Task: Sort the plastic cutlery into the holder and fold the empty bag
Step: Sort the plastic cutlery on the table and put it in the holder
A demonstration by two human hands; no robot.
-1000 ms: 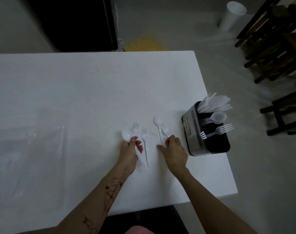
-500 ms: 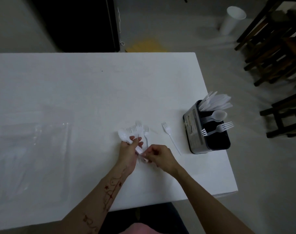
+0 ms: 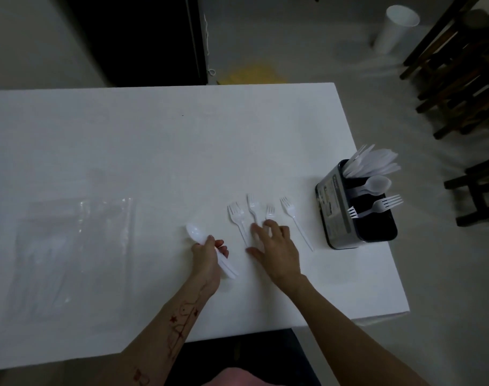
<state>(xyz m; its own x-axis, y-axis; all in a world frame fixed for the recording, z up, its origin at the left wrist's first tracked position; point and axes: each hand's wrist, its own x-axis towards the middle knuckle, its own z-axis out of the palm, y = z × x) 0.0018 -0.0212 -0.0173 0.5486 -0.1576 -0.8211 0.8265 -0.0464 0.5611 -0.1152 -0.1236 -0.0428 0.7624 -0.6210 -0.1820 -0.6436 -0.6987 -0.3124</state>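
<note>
— What's nearest us?

— The left hand (image 3: 208, 253), curled round a bunch of spoons (image 3: 194, 232), bowls pointing away.

— And the other?

— The right hand (image 3: 274, 246) is spread flat over the handles of three forks (image 3: 235, 214); a fourth fork (image 3: 292, 215) lies just right of it. All run lengthwise, tines away.

— So the right takes them?

— I'd guess so; the holder (image 3: 334, 207) stands beyond, on its side. The bag (image 3: 79, 246) lies flat, far left.

White table (image 3: 154, 140), white forks (image 3: 237, 215), black holder (image 3: 377, 232), clear bag (image 3: 70, 246), red forearm drawing (image 3: 182, 321)
</note>
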